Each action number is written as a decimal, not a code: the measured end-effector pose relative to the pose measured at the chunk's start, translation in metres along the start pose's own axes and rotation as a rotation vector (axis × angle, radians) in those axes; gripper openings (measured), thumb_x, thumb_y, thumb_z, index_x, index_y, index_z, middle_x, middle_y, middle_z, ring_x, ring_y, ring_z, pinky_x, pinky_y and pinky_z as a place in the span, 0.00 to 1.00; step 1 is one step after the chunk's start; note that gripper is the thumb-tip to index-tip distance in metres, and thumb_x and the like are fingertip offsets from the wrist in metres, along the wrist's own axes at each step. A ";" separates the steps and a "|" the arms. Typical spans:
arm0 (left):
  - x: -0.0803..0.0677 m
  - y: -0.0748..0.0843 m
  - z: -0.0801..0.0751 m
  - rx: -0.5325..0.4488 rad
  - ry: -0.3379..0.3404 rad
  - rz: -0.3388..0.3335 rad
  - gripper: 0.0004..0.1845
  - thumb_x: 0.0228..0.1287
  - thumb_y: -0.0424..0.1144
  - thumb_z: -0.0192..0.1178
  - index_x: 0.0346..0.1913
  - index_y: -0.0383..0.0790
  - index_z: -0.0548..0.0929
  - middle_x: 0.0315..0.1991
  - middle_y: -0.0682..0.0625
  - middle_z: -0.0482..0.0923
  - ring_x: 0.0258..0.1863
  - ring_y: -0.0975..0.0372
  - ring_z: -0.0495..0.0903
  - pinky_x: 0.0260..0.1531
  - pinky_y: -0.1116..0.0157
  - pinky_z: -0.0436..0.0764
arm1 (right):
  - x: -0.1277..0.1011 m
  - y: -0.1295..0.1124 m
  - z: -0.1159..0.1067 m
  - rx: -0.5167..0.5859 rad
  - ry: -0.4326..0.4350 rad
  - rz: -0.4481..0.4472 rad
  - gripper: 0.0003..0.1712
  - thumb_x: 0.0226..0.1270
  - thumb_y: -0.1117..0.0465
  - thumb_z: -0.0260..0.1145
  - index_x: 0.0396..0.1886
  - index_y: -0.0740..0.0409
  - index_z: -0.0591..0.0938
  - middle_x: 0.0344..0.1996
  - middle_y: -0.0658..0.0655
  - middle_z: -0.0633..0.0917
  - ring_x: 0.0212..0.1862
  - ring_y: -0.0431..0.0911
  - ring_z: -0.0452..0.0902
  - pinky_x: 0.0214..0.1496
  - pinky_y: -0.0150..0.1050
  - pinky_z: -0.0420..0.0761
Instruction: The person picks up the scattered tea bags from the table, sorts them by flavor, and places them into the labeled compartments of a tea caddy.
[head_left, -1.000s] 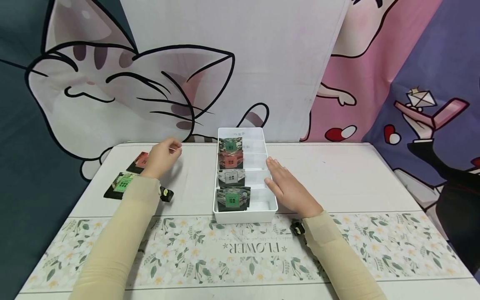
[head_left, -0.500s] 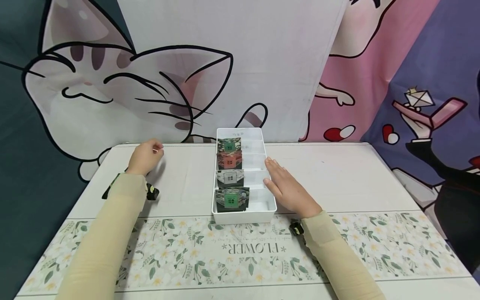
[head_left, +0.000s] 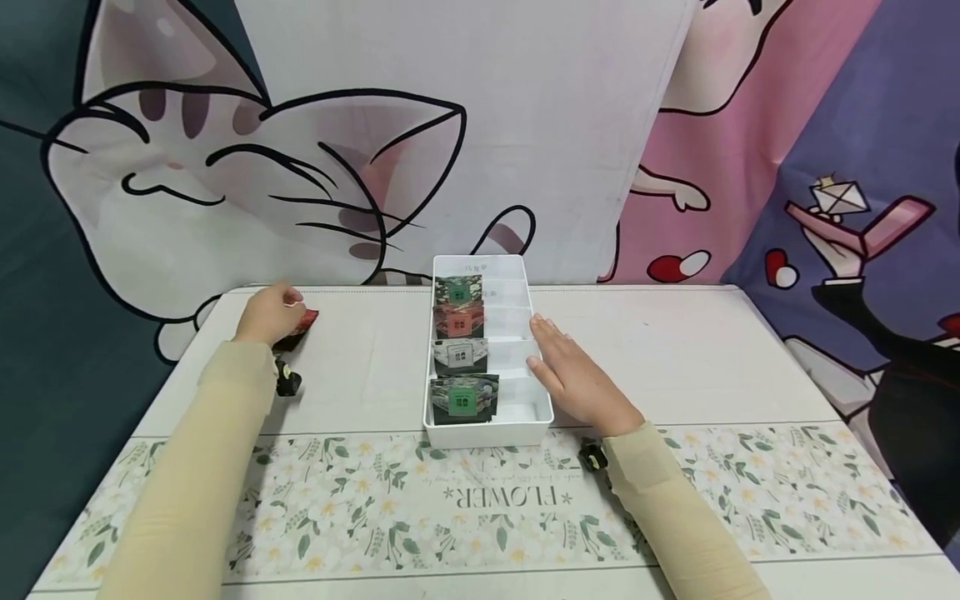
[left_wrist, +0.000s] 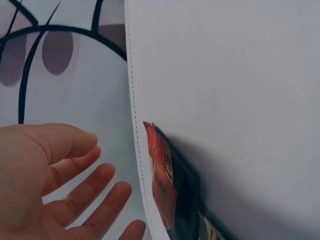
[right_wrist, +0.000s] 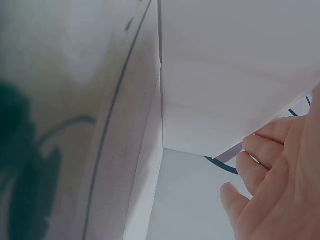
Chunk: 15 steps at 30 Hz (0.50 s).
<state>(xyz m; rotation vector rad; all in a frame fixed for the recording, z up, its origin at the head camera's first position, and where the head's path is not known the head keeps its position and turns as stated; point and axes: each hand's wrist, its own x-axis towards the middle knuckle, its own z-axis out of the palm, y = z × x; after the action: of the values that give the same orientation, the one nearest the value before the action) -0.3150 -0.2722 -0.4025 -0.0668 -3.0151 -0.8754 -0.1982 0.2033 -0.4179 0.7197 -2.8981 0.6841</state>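
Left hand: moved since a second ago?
Yes. The left hand has shifted left, away from the white tray, toward the table's far-left corner, over the red packet.

Looks like a makeshift recording corner in a home-like room rather than any shop or lab. Behind the bench (head_left: 675, 350) hang big cartoon drapes: a sleepy striped cat (head_left: 225, 183) on white and teal cloth, then a pink panel (head_left: 720, 167), then a purple one (head_left: 885, 125) with a drawn ring box. The bench itself wears a white cover and a floral runner (head_left: 487, 500) printed "FLOWER". On it sits a white divided organiser tray (head_left: 540, 417) holding small printed sachets (head_left: 459, 354) in its compartments. No tools, no machines, no shelving in view, just fabric backdrops and a tidy tabletop setup.
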 end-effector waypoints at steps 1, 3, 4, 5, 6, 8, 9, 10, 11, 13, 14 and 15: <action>0.000 -0.002 -0.001 -0.009 -0.010 -0.009 0.19 0.74 0.39 0.50 0.57 0.26 0.74 0.56 0.27 0.73 0.55 0.36 0.73 0.57 0.39 0.72 | 0.000 0.000 0.000 0.001 -0.001 0.000 0.38 0.85 0.47 0.44 0.81 0.63 0.49 0.81 0.60 0.51 0.81 0.53 0.43 0.80 0.54 0.49; 0.000 -0.006 -0.002 -0.018 -0.021 -0.018 0.20 0.73 0.39 0.50 0.58 0.25 0.73 0.55 0.27 0.74 0.54 0.36 0.74 0.57 0.40 0.72 | 0.000 -0.001 -0.001 -0.001 0.000 -0.003 0.38 0.85 0.47 0.44 0.81 0.63 0.49 0.81 0.61 0.51 0.81 0.54 0.43 0.80 0.55 0.49; 0.000 -0.008 -0.002 -0.019 -0.025 -0.023 0.21 0.73 0.39 0.51 0.58 0.24 0.73 0.55 0.27 0.74 0.54 0.37 0.74 0.56 0.40 0.73 | 0.000 -0.001 -0.001 -0.003 0.002 -0.005 0.38 0.85 0.47 0.44 0.81 0.64 0.49 0.81 0.61 0.51 0.81 0.54 0.43 0.80 0.55 0.49; -0.001 -0.009 -0.002 -0.023 -0.028 -0.029 0.21 0.73 0.40 0.51 0.58 0.24 0.73 0.54 0.27 0.74 0.53 0.37 0.74 0.56 0.40 0.73 | 0.000 -0.001 -0.001 -0.005 0.002 -0.004 0.38 0.85 0.47 0.44 0.81 0.64 0.49 0.81 0.61 0.51 0.81 0.54 0.43 0.80 0.55 0.49; -0.001 -0.011 -0.003 -0.021 -0.033 -0.032 0.22 0.73 0.40 0.52 0.58 0.23 0.73 0.54 0.27 0.74 0.53 0.37 0.74 0.56 0.40 0.73 | 0.000 0.000 -0.001 -0.008 0.004 -0.006 0.38 0.85 0.47 0.44 0.81 0.64 0.49 0.81 0.61 0.52 0.81 0.55 0.44 0.79 0.56 0.50; -0.001 -0.015 -0.003 -0.009 -0.038 -0.040 0.23 0.73 0.40 0.54 0.58 0.22 0.73 0.54 0.26 0.75 0.53 0.36 0.74 0.56 0.40 0.73 | 0.000 -0.001 -0.001 -0.008 0.004 -0.008 0.37 0.85 0.48 0.44 0.81 0.64 0.49 0.81 0.61 0.52 0.81 0.55 0.44 0.79 0.56 0.50; -0.001 -0.017 -0.002 0.001 -0.040 -0.044 0.23 0.73 0.41 0.55 0.58 0.21 0.73 0.53 0.26 0.75 0.53 0.36 0.75 0.56 0.40 0.74 | 0.000 -0.001 -0.001 -0.007 0.003 -0.006 0.37 0.85 0.48 0.44 0.81 0.64 0.49 0.81 0.61 0.52 0.81 0.55 0.44 0.80 0.55 0.50; -0.002 -0.019 -0.002 0.005 -0.044 -0.050 0.23 0.74 0.41 0.56 0.57 0.21 0.73 0.53 0.26 0.75 0.53 0.36 0.75 0.55 0.40 0.74 | 0.000 -0.001 -0.001 -0.006 0.001 -0.005 0.37 0.85 0.48 0.44 0.81 0.64 0.49 0.81 0.61 0.51 0.81 0.54 0.43 0.80 0.55 0.50; -0.002 -0.020 -0.002 0.014 -0.047 -0.053 0.24 0.74 0.41 0.56 0.57 0.20 0.74 0.53 0.26 0.75 0.53 0.35 0.75 0.55 0.39 0.74 | 0.000 -0.001 -0.001 -0.006 -0.001 -0.003 0.37 0.85 0.48 0.44 0.81 0.64 0.49 0.81 0.60 0.51 0.81 0.54 0.43 0.80 0.55 0.50; -0.002 -0.024 -0.001 0.033 -0.051 -0.057 0.25 0.74 0.42 0.57 0.58 0.19 0.73 0.53 0.24 0.75 0.53 0.34 0.75 0.56 0.39 0.73 | 0.000 -0.001 -0.001 -0.003 -0.002 -0.001 0.38 0.85 0.48 0.45 0.81 0.64 0.49 0.81 0.60 0.51 0.81 0.53 0.43 0.80 0.55 0.50; -0.002 -0.026 -0.001 0.043 -0.052 -0.060 0.26 0.74 0.42 0.58 0.58 0.18 0.73 0.54 0.24 0.75 0.54 0.34 0.74 0.56 0.39 0.73 | 0.000 -0.001 -0.001 -0.001 -0.003 0.000 0.38 0.85 0.48 0.45 0.81 0.64 0.49 0.81 0.60 0.51 0.81 0.53 0.43 0.80 0.55 0.50; -0.002 -0.028 -0.001 0.054 -0.056 -0.064 0.27 0.74 0.42 0.58 0.59 0.17 0.72 0.54 0.23 0.74 0.54 0.33 0.74 0.56 0.39 0.73 | 0.000 -0.001 -0.001 0.000 -0.003 0.001 0.38 0.85 0.48 0.45 0.81 0.64 0.49 0.81 0.60 0.51 0.81 0.53 0.43 0.80 0.55 0.49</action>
<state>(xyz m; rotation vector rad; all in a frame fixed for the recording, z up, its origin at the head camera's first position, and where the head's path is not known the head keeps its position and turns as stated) -0.3144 -0.2961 -0.4166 0.0060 -3.1069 -0.8097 -0.1977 0.2024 -0.4168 0.7205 -2.9014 0.6832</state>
